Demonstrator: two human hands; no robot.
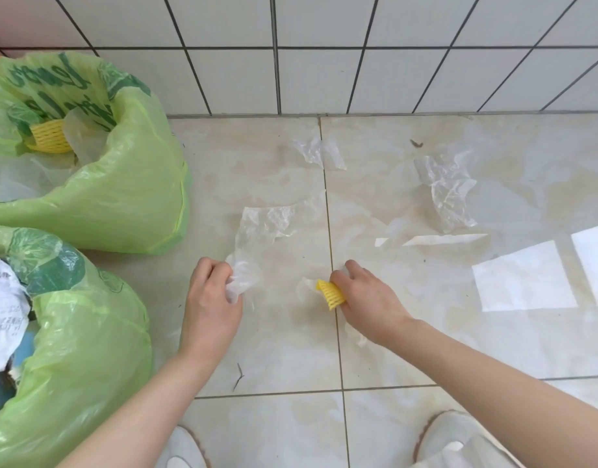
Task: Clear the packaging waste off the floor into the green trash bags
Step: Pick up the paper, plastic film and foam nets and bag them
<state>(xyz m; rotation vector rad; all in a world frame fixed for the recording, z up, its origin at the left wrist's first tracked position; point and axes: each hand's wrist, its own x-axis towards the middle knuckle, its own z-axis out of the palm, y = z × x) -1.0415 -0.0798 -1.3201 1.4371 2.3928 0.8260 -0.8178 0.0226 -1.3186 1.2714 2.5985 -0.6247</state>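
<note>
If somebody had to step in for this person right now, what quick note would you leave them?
Left hand: closed on a clear plastic sheet trailing on the floor.
Right hand: gripping a yellow foam net with some clear film.
Two green trash bags sit at left, both open and partly filled.
Left to do: bag both handfuls, then collect the crumpled plastic by the wall, the piece at right and the white paper sheets.

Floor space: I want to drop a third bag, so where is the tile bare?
Bare tile lies near the shoes, below the left hand and right hand. Crowded: plastic sheets toward the wall, white paper at right, green trash bags at left.
</note>
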